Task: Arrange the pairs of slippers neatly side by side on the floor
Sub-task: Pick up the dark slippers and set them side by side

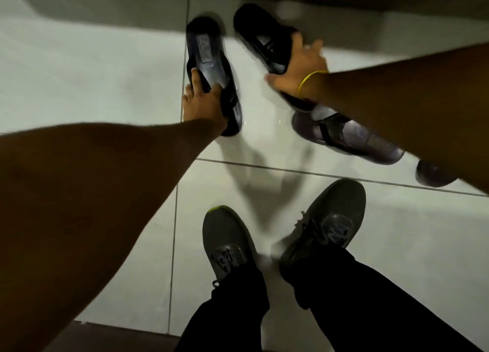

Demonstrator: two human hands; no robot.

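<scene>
My left hand (201, 103) grips the strap of a black slipper (209, 58) that points away from me, left of centre on the white tiles. My right hand (299, 71), a yellow band on its wrist, holds a second black slipper (262, 37) by its strap, angled up to the left. A grey slipper (352, 137) with a black strap lies on the floor under my right forearm. The dark toe of another slipper (434, 175) shows at the right, mostly hidden by that arm.
My own feet in grey sneakers (230, 243) (328, 224) stand on the tiles at the bottom centre. A shadowed wall base or ledge (105, 10) runs along the top. A dark strip (111, 335) borders the tiles at the bottom left.
</scene>
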